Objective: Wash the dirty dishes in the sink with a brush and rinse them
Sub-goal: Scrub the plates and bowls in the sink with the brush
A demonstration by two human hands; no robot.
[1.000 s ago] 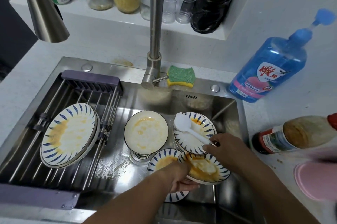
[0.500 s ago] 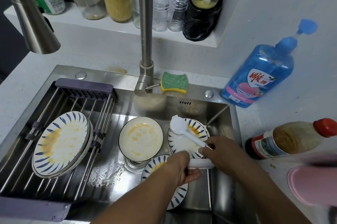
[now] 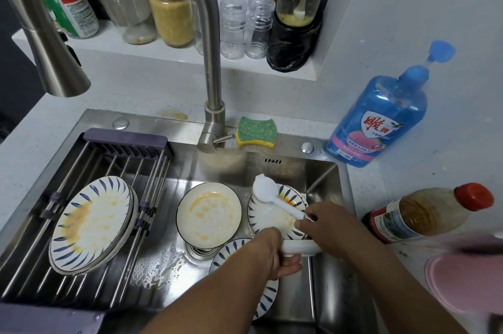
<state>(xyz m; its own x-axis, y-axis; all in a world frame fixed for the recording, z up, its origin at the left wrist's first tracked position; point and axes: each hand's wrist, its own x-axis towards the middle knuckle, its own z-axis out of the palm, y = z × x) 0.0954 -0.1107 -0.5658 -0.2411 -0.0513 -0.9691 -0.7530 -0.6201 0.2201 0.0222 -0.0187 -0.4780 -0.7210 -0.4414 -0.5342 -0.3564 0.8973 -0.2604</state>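
Head view puts you over the sink (image 3: 324, 175), at the scrubbing step, not yet the rinse. Your right hand (image 3: 329, 227) is curled round the handle of the white brush (image 3: 268, 192). The brush head points up and away from you, over the striped dish (image 3: 272, 220) at the back right of the basin. Whether the bristles touch that dish I cannot tell. Your left hand (image 3: 280, 260) grips the small dish (image 3: 299, 248) with its fingers wrapped under it. The dish shows only as a white edge between your two hands, so its dirty face is hidden from here.

Judging by the orange smears, most of the work lies ahead. The white bowl (image 3: 209, 214) sits over the drain and the stacked plates (image 3: 92, 224) lean on the drying rack (image 3: 125, 143) across the left of the sink; both are streaked. A striped plate (image 3: 231, 254) lies beneath your left wrist. No water shows at the faucet (image 3: 211, 67).

Next, you likely need to bring the brush head onto the inside of the held dish. That means turning the dish to face the bristles and bracing it firmly with the left hand. Rinsing will call for a free hand at the tap lever. The detergent bottle (image 3: 381, 121) stands on the tabletop (image 3: 408, 170) just right of the sink, should more soap be wanted.
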